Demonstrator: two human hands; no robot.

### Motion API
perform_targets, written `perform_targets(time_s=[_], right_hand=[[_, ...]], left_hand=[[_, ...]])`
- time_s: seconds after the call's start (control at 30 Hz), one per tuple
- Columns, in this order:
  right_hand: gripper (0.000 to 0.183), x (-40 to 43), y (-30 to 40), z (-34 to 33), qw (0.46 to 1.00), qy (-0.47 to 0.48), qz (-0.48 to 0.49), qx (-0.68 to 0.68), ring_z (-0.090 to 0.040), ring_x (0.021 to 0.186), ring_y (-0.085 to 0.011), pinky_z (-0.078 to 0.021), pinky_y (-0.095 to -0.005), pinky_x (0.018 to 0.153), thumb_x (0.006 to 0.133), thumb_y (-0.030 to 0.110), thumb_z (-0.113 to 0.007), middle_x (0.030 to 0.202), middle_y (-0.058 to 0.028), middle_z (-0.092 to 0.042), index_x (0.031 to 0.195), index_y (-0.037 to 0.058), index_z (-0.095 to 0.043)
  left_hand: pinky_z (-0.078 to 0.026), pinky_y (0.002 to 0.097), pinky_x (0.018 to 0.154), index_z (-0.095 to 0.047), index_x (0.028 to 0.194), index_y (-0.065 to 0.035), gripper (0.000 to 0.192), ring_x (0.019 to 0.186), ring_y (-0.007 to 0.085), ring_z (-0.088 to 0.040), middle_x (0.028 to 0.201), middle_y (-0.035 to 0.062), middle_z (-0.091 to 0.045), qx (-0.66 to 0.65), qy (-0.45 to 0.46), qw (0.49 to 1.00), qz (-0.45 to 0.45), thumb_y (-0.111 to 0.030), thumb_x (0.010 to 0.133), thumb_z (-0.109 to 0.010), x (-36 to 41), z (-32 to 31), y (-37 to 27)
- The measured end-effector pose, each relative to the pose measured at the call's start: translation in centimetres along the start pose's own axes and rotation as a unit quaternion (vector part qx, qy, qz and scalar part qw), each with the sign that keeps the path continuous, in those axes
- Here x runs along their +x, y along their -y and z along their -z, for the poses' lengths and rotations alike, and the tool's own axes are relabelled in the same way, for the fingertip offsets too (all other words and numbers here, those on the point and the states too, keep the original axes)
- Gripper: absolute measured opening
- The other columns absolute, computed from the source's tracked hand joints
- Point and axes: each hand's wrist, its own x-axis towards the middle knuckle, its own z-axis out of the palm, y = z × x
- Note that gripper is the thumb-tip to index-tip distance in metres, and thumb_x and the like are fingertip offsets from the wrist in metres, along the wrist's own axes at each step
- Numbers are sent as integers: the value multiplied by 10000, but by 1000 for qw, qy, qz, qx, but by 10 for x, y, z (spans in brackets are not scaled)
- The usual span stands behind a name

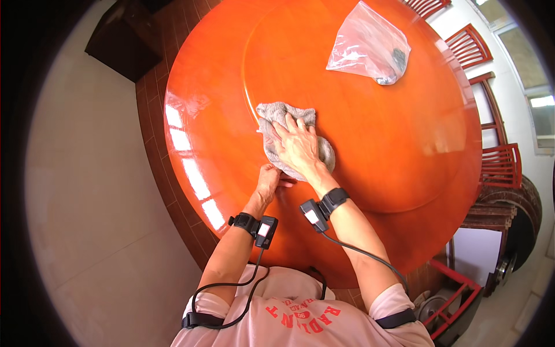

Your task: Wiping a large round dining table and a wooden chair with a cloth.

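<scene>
A crumpled grey cloth (288, 113) lies on the glossy orange round table (208, 143), across the left edge of its large round turntable (381, 143). My right hand (299, 143) holds the cloth down against the surface, its fingers spread over the fabric. Beside the cloth's near edge is my left hand (272, 178), with its fingers partly curled. Whether those fingers grip the hem is hard to make out. Each wrist carries a black strap with a small cabled device.
A clear plastic bag (368, 43) with something dark inside rests on the turntable's far part. Red wooden chairs (501, 165) line the right side. Stacked dark furniture (488, 217) stands at lower right. A dark brown box-shaped piece (123, 41) is on the floor at upper left.
</scene>
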Motion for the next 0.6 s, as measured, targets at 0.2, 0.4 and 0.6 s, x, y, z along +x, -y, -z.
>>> perform_targets(time_s=[0.2, 0.4, 0.6], right_hand=[[410, -67, -16, 18, 999, 1, -52, -10, -494, 1079, -315, -420, -485, 832, 790, 277, -581, 1297, -160, -488, 1180, 150, -586], [423, -155, -60, 42, 976, -52, -182, -104, -514, 1030, -306, -462, -462, 778, 771, 317, -632, 1263, -120, -527, 1155, 139, -615], [440, -180, -110, 64, 928, -70, -346, -115, -500, 1085, -371, -477, -486, 836, 791, 307, -608, 1271, -170, -509, 1180, 102, -595]], left_hand=[[-554, 287, 495, -561, 1016, 46, 361, 648, 217, -651, 835, 143, -646, -87, 11, 996, -6, -287, 957, -434, -6, -3, -10], [-553, 276, 502, -557, 1003, 15, 468, 679, 202, -655, 789, 108, -613, -39, -5, 999, -16, -431, 950, -427, -6, 0, -8], [-542, 254, 482, -587, 959, -6, 467, 637, 210, -663, 771, 100, -640, -25, 4, 1000, -18, -452, 936, -452, -4, 3, -7]])
